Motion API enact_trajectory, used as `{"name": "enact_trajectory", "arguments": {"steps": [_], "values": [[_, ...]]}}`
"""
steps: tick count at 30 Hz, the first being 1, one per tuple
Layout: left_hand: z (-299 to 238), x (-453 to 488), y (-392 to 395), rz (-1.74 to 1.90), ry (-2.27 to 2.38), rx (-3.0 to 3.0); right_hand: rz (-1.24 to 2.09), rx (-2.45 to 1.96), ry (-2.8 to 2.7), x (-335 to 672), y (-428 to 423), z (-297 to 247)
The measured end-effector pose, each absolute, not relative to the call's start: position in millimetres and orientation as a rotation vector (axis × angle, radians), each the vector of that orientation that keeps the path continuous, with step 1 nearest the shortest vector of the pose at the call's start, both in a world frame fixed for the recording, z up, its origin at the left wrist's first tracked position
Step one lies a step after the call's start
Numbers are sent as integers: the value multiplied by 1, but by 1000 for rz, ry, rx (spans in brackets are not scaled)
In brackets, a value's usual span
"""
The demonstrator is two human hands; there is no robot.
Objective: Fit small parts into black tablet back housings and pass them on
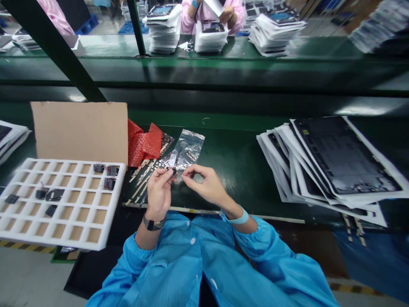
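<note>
My left hand (159,189) is closed, pinching a small black electronic part (174,171) between thumb and fingers. Just to its right is my right hand (206,183), thumb and forefinger brought together in a pinch; whatever may be between them is too small to make out. Beyond the hands lies a silvery anti-static bag (192,147) with small dark pieces on or in it. Several thin strip-like circuit boards (140,185) are fanned out beside my left hand, partly under red bubble wrap (151,143).
At left, a white foam tray (110,209) with cardboard-bottomed cells holds several small black parts, an upright cardboard flap (79,132) behind it. A stack of dark panels (345,153) interleaved with white sheets stands right. Across the green ledge, another person (236,13) handles papers.
</note>
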State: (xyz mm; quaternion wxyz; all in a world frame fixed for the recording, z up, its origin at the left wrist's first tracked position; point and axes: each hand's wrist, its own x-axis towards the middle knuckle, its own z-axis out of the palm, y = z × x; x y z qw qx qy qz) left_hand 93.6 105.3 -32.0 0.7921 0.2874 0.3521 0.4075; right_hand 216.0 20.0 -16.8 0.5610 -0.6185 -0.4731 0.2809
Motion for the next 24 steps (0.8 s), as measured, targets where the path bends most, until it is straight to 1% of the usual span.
{"name": "enact_trajectory", "arguments": {"steps": [7,11,15,18,21,24], "values": [[-19,78,104,1014,792,989,694,-1443,-1237,226,13,8],[0,62,108,803,747,1215,742,-1429,-1412,236,7,33],[14,58,109,612,713,1304,866,-1417,-1595,245,8,47],[10,58,108,539,686,1374,928,-1419,-1673,251,11,49],[5,60,108,511,668,1436,923,-1443,-1701,254,10,51],[18,63,107,537,659,1480,890,-1465,-1653,257,1,52]]}}
